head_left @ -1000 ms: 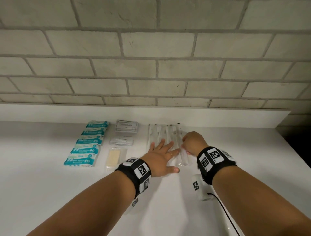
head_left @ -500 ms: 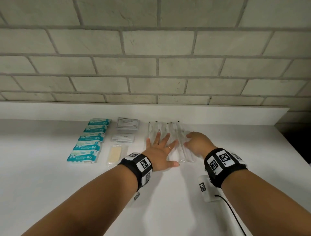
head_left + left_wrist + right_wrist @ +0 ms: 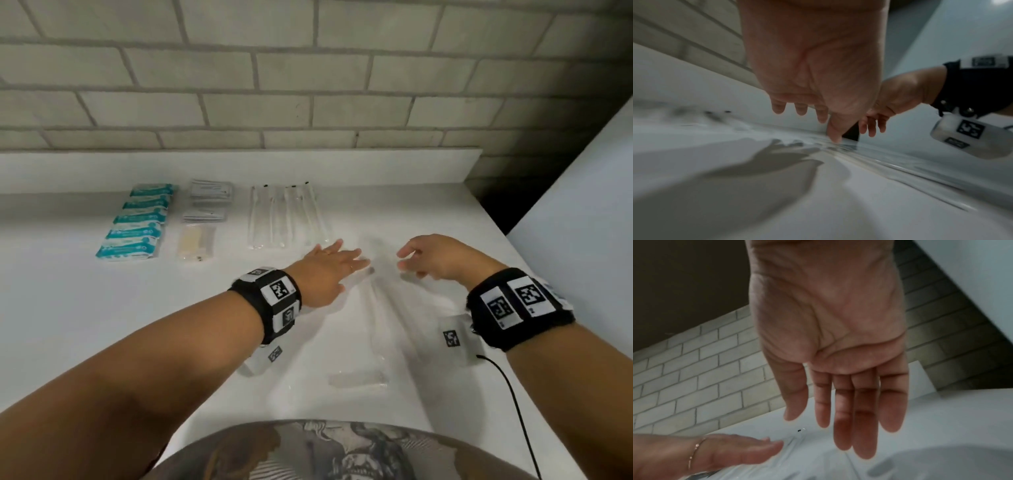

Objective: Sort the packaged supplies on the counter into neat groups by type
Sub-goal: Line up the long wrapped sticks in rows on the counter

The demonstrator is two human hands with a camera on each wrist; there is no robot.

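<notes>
White table under brick: both the left hand (image 3: 327, 270) and right hand (image 3: 436, 258) hover empty-fingered over a clear tube packet (image 3: 378, 318), probably light, slippery; pinch its end.

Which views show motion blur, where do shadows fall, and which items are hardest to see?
Head view: sharp at the teal packets, but the clear sleeves nearly vanish against the white counter. Left wrist view: counter streaked with blur, left hand casting a dark shadow. Right wrist view: right hand fairly sharp, corner dark.
</notes>
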